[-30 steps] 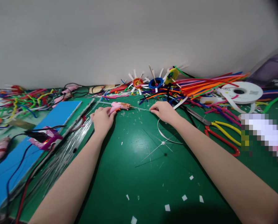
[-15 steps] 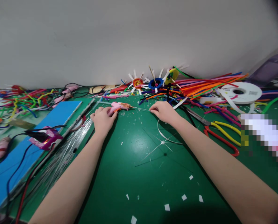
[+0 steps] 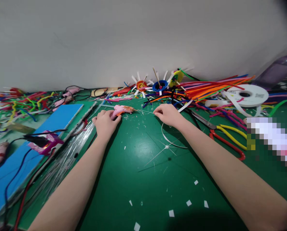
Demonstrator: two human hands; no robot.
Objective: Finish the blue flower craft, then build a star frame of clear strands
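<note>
My left hand (image 3: 106, 124) is wrapped round the handle of a pink hot glue gun (image 3: 124, 109), whose nozzle points right. Opposite it, my right hand (image 3: 167, 114) pinches a thin clear strand (image 3: 147, 111). The strand's far end reaches the nozzle tip; whether it touches I cannot tell. Below my right hand, a star of thin clear rods with a small whitish centre (image 3: 166, 147) sits over the green table (image 3: 133, 186). A narrow white strip (image 3: 165, 136) curves beside it.
Red-and-yellow-handled scissors (image 3: 213, 126) and a white ribbon spool (image 3: 246, 95) lie right. Pipe cleaners (image 3: 206, 88) and several decorated cups (image 3: 160, 85) line the wall. At left are clear rods (image 3: 68, 160), a blue board (image 3: 58, 120), cables and a purple power adapter (image 3: 45, 143). White paper scraps (image 3: 171, 213) lie in front.
The view has shifted very slightly. Both hands keep their grip and place, with the strand still at the glue gun's nozzle.
</note>
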